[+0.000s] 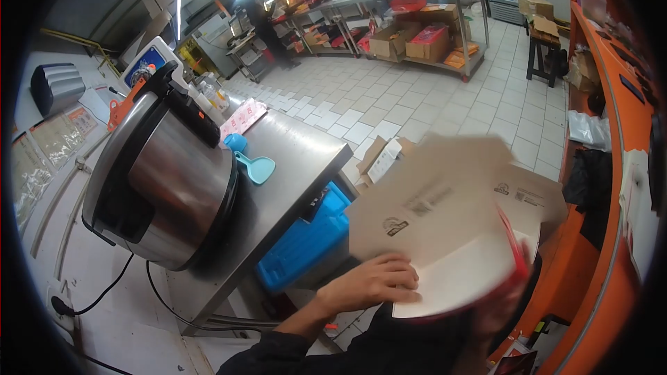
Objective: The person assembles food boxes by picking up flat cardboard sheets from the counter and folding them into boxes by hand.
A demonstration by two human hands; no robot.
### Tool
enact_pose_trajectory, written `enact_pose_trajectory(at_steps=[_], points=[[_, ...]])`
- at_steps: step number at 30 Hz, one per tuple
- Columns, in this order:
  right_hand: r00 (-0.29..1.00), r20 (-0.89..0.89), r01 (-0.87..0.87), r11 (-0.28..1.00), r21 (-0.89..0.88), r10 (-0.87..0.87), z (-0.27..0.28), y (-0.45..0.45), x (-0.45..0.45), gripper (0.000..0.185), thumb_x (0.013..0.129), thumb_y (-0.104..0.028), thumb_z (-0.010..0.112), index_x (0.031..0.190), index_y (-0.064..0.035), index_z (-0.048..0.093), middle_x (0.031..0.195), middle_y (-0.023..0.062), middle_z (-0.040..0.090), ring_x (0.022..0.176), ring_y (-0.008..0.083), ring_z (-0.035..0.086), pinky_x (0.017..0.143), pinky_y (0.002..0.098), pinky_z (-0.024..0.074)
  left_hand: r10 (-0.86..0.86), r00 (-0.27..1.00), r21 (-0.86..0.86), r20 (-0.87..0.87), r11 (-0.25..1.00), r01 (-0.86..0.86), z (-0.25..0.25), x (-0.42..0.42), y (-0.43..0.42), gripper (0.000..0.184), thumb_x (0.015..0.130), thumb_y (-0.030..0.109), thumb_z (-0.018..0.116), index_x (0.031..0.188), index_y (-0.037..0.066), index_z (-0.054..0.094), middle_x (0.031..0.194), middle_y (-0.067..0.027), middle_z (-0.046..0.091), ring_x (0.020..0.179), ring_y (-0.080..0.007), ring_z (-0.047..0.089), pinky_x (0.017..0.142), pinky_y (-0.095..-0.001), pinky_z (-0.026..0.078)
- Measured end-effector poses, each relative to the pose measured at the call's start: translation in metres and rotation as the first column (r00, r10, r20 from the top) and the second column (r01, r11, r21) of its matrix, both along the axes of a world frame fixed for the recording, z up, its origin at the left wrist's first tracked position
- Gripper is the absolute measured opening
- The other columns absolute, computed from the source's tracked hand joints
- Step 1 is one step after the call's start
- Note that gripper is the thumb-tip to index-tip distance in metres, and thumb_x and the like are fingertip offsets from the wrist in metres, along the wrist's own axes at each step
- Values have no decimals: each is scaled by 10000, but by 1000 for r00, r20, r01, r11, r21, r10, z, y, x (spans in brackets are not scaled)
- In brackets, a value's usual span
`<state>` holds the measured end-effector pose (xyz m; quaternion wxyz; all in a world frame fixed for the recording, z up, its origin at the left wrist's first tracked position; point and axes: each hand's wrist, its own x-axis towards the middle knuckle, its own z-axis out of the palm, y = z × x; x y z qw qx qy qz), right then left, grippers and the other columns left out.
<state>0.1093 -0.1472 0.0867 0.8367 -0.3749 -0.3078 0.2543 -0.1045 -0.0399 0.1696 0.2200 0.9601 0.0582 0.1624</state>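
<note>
A cardboard food box (451, 271) with a white inside, a red outer side and brown printed flaps is held up in front of me. My left hand (375, 281) is closed on its near left edge, fingers curled over the white inside. My right hand (497, 316) is at the box's red right side, blurred and partly hidden behind it, and appears to grip it from outside. The brown flaps stand open above, smeared by motion.
Left of me, a large steel rice cooker (180, 180) stands on a metal table (299, 149), beside a turquoise rice paddle (257, 168). A blue crate (306, 243) sits below. An orange shelf unit (604, 97) runs along the right. A person (267, 31) stands far back.
</note>
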Motion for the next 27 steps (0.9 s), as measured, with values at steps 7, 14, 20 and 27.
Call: enact_pose_trajectory(at_steps=[7,14,20,27], points=[[902,352,-8,824,-566,251,18,-52,65,741,935,-363,608,1497,45,348,1413,232,486,1290,294,498,1092,393,374,19,1000,480,25,877,-29,-11,23,37,287,727,110,665,998,183,725,1073,6,631,1157,-198,578,1069,-459,461],[896,225,438,674,-596,-383,17,-54,86,595,928,-126,554,1466,74,397,1392,201,532,1261,251,528,1078,348,378,425,580,-293,695,904,-312,-39,93,60,252,856,26,729,1104,66,704,1128,-122,629,1031,-272,637,862,-340,521],[789,551,612,426,-667,-272,-7,-32,112,449,948,-127,497,1346,75,546,1247,174,626,1107,224,623,967,322,455,518,799,-613,306,749,-251,-69,108,63,212,943,64,637,1147,17,672,1087,-137,669,1006,-237,664,858,-334,532],[549,835,787,365,-497,-48,-6,21,98,330,930,-147,520,1161,61,633,1024,280,622,1005,444,602,891,459,474,519,849,-703,99,640,-310,-96,123,74,288,996,135,586,1240,-15,620,1180,-153,679,1050,-246,678,896,-344,535]])
